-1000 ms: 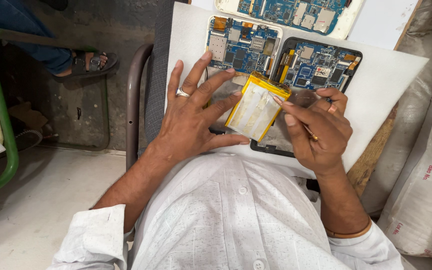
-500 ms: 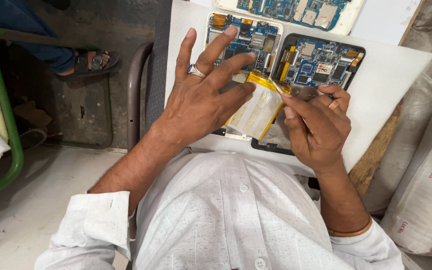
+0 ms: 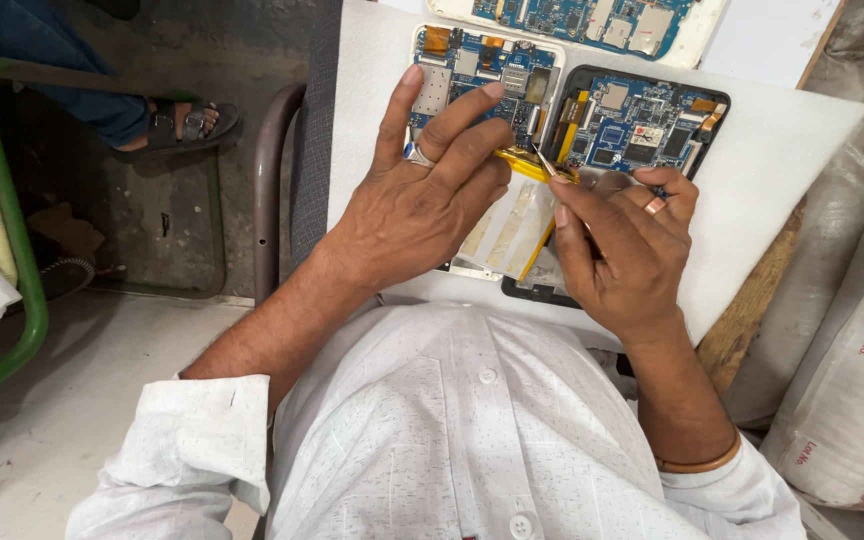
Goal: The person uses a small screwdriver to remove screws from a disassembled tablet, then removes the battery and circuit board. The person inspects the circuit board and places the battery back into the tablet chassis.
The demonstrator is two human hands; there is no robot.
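At the tabletop's near edge, the left hand (image 3: 417, 205) lifts the yellow battery (image 3: 524, 165) from an opened tablet (image 3: 472, 70) while the right hand (image 3: 622, 245) pinches a thin tool (image 3: 544, 162) underneath; prying too hard could puncture it.

At the right edge of the frame, two whitish woven sacks (image 3: 852, 380) stand against the board, bulging and creased, with small red printed lettering on the lower one and a trace of green print near the upper right corner. No labels, signs or lit screens show.
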